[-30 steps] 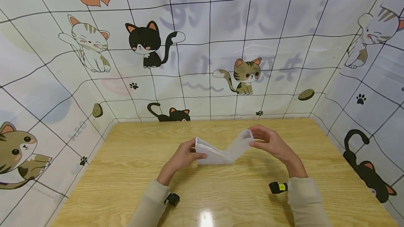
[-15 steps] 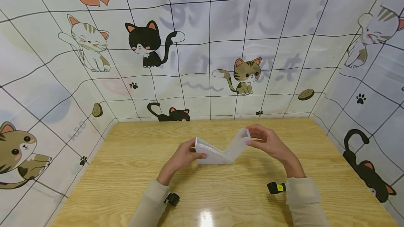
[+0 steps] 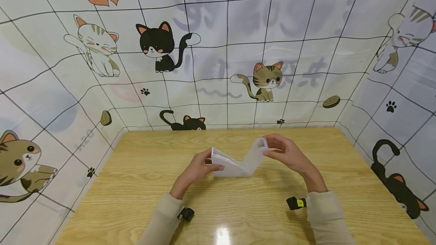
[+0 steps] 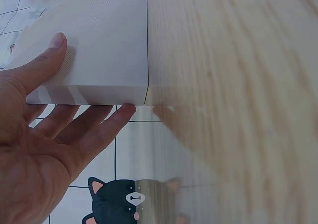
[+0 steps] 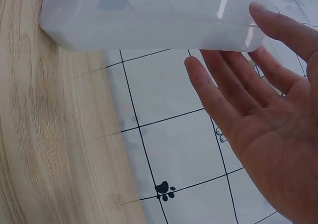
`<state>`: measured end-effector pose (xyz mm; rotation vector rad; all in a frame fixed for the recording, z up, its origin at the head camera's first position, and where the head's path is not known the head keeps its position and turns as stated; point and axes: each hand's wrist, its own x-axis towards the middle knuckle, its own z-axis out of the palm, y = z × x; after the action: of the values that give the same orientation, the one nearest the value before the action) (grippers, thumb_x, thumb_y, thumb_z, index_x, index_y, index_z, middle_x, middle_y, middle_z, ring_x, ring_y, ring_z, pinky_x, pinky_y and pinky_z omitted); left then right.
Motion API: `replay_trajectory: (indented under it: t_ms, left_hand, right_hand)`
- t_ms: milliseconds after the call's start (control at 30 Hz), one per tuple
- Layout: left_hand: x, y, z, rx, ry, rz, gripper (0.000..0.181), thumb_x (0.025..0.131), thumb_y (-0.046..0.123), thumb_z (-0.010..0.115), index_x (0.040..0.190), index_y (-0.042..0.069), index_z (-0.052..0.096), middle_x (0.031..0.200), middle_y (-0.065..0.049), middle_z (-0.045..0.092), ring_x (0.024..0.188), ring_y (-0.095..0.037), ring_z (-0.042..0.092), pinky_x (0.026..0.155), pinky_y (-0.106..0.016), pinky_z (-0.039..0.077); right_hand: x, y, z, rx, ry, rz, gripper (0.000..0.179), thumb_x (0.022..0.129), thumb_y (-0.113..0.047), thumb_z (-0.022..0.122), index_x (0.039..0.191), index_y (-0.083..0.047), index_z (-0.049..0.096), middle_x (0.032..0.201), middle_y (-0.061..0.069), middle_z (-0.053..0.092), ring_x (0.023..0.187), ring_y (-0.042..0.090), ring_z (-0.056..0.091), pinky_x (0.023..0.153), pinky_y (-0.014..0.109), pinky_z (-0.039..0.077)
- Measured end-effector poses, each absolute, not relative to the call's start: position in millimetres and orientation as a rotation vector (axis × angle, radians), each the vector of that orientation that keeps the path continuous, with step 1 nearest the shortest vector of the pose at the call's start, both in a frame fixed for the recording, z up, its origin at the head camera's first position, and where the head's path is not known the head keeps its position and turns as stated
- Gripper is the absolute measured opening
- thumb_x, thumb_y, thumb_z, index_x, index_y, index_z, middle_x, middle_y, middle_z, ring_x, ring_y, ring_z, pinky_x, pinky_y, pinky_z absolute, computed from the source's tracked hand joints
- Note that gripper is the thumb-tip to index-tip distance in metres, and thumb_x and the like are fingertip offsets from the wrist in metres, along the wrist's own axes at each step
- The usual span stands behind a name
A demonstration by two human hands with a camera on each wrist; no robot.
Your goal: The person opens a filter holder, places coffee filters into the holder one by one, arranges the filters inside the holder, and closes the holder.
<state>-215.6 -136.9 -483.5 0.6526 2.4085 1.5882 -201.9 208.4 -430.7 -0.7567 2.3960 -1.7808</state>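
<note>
A small white box point(image 3: 226, 168) with a slanted open top stands on the wooden table, thin white sheet-like edges showing inside it. My left hand point(image 3: 199, 167) grips its left end, thumb point(image 4: 57, 42) flat on the near face and fingers round the end. Joined at the box's right side, a translucent plastic lid point(image 3: 252, 160) tilts up and to the right, its hollow side towards the box. My right hand point(image 3: 284, 152) holds the lid's raised end, with the thumb point(image 5: 258, 9) on the near side and fingers beyond. In the right wrist view the lid point(image 5: 149, 30) looks frosted.
The light wooden table point(image 3: 153, 184) meets a white gridded sheet point(image 3: 218, 56) printed with cartoon cats, at the back and both sides. A small black camera point(image 3: 186, 214) sits at the left wrist, another black camera point(image 3: 295, 203) at the right.
My right hand has moved slightly left, swinging the lid's raised end towards the box so the lid stands steeper. The left hand and the box have stayed in place.
</note>
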Motion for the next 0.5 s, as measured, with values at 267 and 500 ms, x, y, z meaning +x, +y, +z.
replay_trajectory:
  t_ms: [267,500]
  left_hand:
    - [-216.0,-136.3,-482.4,0.662,2.41,1.57,0.034,0.091,0.017,0.081,0.122,0.012,0.067,0.119,-0.011,0.073,0.108,-0.03,0.074,0.086,-0.04,0.063]
    - [-215.1,-136.6,-482.2,0.66,2.403,1.581,0.034,0.091,0.016,0.08,0.122,0.011,0.067,0.119,-0.012,0.073,0.108,-0.031,0.074,0.086,-0.04,0.063]
  right_hand:
    - [-201.0,201.2,-429.6,-0.735,2.411,-1.778,0.043,0.099,-0.009,0.07,0.139,-0.002,0.056,0.131,0.021,0.063,0.115,0.007,0.067,0.09,0.025,0.059]
    - [-201.1,194.7,-430.4,-0.718,2.42,-1.764,0.044,0.099,-0.012,0.07,0.14,-0.004,0.057,0.133,0.022,0.063,0.114,0.004,0.066,0.091,0.025,0.059]
